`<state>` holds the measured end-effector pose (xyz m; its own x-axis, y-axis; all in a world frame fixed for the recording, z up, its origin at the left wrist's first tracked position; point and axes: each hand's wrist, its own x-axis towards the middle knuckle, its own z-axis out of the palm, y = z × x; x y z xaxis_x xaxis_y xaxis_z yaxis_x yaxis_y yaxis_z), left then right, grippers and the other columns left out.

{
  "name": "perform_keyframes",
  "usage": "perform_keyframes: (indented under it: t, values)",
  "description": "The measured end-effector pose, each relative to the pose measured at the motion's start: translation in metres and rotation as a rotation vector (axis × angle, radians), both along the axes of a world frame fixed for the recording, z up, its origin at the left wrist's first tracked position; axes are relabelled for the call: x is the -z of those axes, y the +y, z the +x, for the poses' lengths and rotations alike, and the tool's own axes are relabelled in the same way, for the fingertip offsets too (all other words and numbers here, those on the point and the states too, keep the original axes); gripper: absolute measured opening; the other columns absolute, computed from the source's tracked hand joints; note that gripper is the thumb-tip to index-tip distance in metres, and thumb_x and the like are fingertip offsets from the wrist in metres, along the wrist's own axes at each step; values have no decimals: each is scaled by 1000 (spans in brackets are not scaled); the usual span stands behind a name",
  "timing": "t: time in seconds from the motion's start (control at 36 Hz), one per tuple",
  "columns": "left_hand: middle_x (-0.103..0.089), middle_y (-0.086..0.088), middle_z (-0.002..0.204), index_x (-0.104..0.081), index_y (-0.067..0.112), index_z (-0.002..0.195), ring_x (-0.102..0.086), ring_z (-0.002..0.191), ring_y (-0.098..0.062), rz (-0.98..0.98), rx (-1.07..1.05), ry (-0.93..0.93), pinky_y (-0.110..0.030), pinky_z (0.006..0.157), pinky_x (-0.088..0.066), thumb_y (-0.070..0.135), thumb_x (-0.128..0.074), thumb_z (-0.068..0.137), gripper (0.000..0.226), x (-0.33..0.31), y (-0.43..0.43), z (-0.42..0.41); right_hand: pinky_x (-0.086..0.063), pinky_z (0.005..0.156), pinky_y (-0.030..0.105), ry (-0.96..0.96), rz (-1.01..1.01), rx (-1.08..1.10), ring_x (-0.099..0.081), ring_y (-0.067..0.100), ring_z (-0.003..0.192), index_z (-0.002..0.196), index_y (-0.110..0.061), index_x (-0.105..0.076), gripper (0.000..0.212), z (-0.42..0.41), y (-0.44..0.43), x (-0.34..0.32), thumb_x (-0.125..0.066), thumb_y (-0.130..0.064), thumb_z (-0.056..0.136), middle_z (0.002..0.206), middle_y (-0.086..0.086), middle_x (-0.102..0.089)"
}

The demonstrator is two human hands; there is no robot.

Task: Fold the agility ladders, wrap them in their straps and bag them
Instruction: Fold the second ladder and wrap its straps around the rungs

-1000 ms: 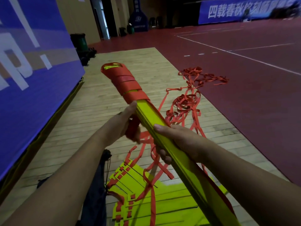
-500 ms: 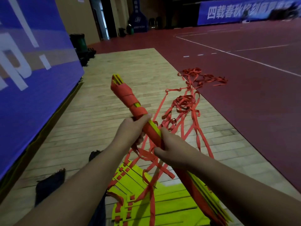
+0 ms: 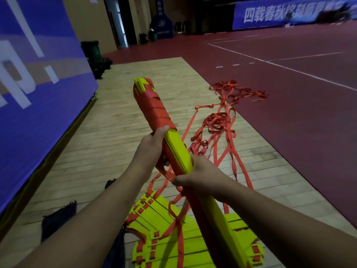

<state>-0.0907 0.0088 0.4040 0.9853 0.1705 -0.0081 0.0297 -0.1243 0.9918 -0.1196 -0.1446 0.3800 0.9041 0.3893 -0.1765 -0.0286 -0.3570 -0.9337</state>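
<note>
gripping the stack of flat yellow-green plastic ladder rungs (image 3: 179, 151) just below its bound part, the left hand (image 3: 152, 151) has its fingers curled under the stack and its thumb laid up along the edge. the right hand (image 3: 199, 175) is clenched round the same stack a little nearer the body; a run of red webbing strap (image 3: 154, 109) passes beneath its thumb, but whether it pinches that run i cannot tell. since a second ago the stack has been rolled between the two hands: half a second back it showed a red-covered edge, and now a broad yellow face is up again. that roll, i judge, lays another turn of strap on, and the red winding now ends right at the left thumb. the stack is held in the air, slanting away from the body, its far end tightly bound and its near half unwound. from the hands the strap trails down and out to a loose red tangle (image 3: 218, 122) on the pale wooden plank floor (image 3: 119, 120). below the forearms a second folded yellow-green ladder (image 3: 170, 225) lies fanned and unwrapped, and what i take for a dark fabric bag (image 3: 59, 215) lies to its left. wrapping looks well short of done, with much slack left, and bagging not yet begun.
</note>
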Motion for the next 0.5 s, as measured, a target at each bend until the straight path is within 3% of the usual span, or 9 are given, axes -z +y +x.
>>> perform_keyframes:
  t: [0.08,0.14,0.22,0.31,0.39,0.44,0.5]
  values:
    - [-58,-11,53,-62,4,75,-60,46,-27,136,52,64,-29,50,-46,48,-48,97,51,-6,2,1,-61,59,36,-113,-135,77,-68,16,59,101,-6,-59,28,4,-1,1,-79,-9,82,78,11,-67]
    - [-57,-11,53,-60,3,75,-60,45,-27,186,67,127,-29,50,-45,44,-50,97,48,-7,3,2,-62,64,42,-206,-305,120,-68,18,66,105,-8,-55,35,7,-1,3,-80,-15,81,84,8,-66]
    - [-54,-9,53,-60,5,80,-55,42,-24,131,84,214,-27,49,-43,44,-60,93,41,3,7,2,-58,66,38,-258,-439,75,-65,17,78,115,-14,-46,50,4,0,5,-79,-32,82,92,3,-61]
    - [-49,-6,51,-59,7,81,-50,41,-19,-93,92,256,-24,47,-41,45,-66,90,40,9,12,2,-58,71,39,-219,-373,41,-66,19,84,116,-15,-49,45,4,-2,1,-73,-40,87,96,3,-63]
    - [-51,-6,60,-63,4,92,-47,44,-14,-243,194,170,-24,41,-42,46,-67,81,44,6,13,3,-61,78,44,-143,-173,26,-71,22,84,112,-13,-61,35,7,-8,-6,-77,-29,86,98,10,-70]
    - [-58,-10,73,-63,1,101,-53,53,-17,-303,261,115,-24,41,-45,47,-64,75,53,1,11,1,-59,72,37,-7,16,-9,-71,22,82,114,-14,-63,33,4,-13,-11,-79,-20,85,102,15,-72]
    - [-65,-13,84,-65,3,103,-60,67,-24,-313,312,77,-28,48,-50,49,-66,73,55,-1,12,0,-58,73,40,202,208,-80,-72,33,86,121,-10,-57,38,1,-14,-12,-74,-11,87,109,23,-71]
